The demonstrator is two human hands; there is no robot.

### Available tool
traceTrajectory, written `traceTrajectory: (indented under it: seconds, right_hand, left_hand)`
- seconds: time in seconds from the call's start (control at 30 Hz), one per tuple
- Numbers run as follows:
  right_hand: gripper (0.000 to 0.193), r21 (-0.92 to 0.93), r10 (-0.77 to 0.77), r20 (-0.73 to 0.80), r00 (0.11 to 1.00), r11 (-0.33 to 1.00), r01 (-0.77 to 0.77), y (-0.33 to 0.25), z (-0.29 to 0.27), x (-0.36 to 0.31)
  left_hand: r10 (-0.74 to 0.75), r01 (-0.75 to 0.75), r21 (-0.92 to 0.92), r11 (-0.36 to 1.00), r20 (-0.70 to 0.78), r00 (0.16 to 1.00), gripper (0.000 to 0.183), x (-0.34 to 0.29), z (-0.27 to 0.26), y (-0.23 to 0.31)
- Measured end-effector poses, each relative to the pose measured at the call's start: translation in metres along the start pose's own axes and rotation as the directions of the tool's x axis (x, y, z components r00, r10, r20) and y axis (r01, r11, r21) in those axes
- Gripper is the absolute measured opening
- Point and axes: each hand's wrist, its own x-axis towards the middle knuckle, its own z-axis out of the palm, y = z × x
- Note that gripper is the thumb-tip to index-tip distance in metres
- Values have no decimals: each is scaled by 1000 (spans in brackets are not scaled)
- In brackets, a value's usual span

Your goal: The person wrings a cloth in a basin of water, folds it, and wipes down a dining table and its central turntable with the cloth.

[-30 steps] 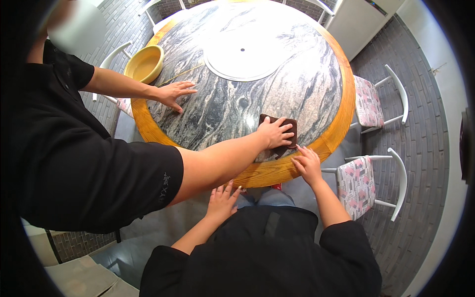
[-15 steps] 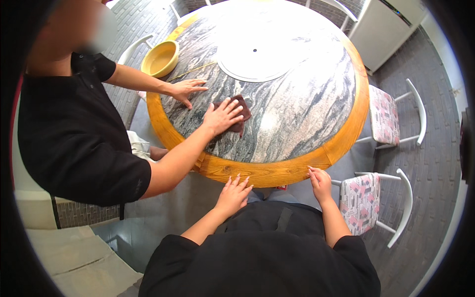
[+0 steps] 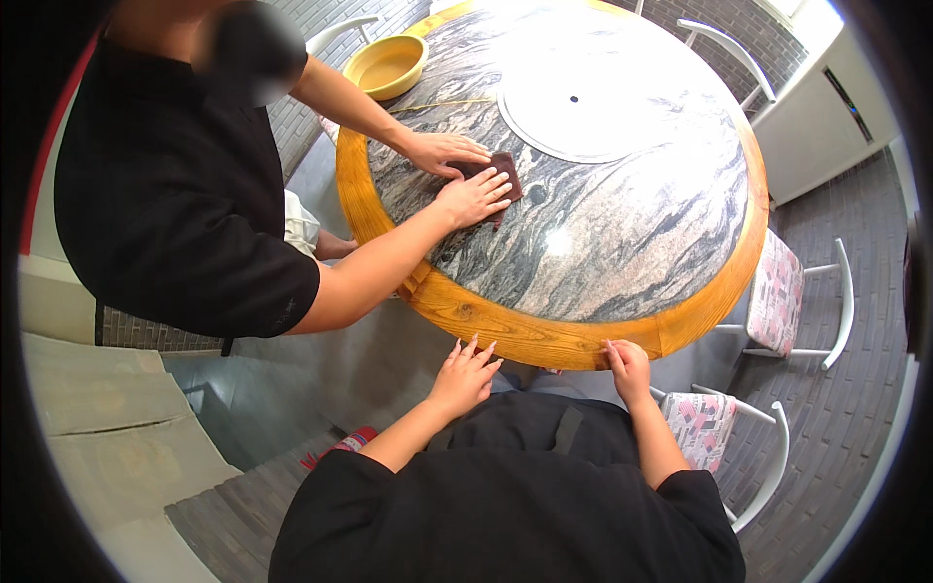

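A round table with a grey marbled top [image 3: 622, 262] and a yellow wooden rim [image 3: 544, 335] stands before me. My left hand [image 3: 463, 381] is open at its near edge, fingers spread and fingertips by the rim. Farther right, my right hand [image 3: 628, 369] is curled, its fingertips and thumb closed on the table's edge. Across to the left, another person's two hands lie on the tabletop. Their nearer hand [image 3: 474, 198] presses flat on a dark brown cloth [image 3: 505, 175], while their other hand [image 3: 442, 153] lies against the cloth's far side.
A yellow basin [image 3: 387, 68] stands at the table's far left, with a thin yellow stick [image 3: 442, 103] near it. A round white turntable [image 3: 573, 126] sits mid-table. White chairs with patterned seats [image 3: 776, 303] stand to the right. The other person [image 3: 175, 214] leans in from the left.
My view has turned, so the table sits farther right in the picture. The other person's far hand has moved right to the cloth. My hands stay at the table's edge.
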Motion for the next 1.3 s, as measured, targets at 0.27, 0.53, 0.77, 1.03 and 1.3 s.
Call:
traceTrajectory:
  seconds: [0.27, 0.53, 0.77, 1.03, 1.3]
  right_hand:
    - [31, 3, -22, 22, 1000, 1000, 22, -12, 11, 14]
    - [30, 5, -51, 12, 999, 999, 51, -23, 21, 10]
    - [32, 16, -13, -49, 999, 1000, 14, -29, 22, 2]
    - [30, 19, 88, -73, 993, 996, -86, -28, 23, -15]
    - [25, -15, 149, -108, 983, 988, -152, -36, 35, -25]
  left_hand:
    - [-49, 49, -15, 999, -19, 999, 44, -10, -1, -5]
    - [-5, 4, -22, 1000, -37, 999, 44, -11, -2, -17]
    - [57, -58, -41, 997, -17, 998, 43, 0, -9, -24]
    - [169, -167, -36, 985, 57, 984, 54, 16, -12, -35]
    - [218, -226, -150, 963, -64, 974, 46, 25, -22, -43]
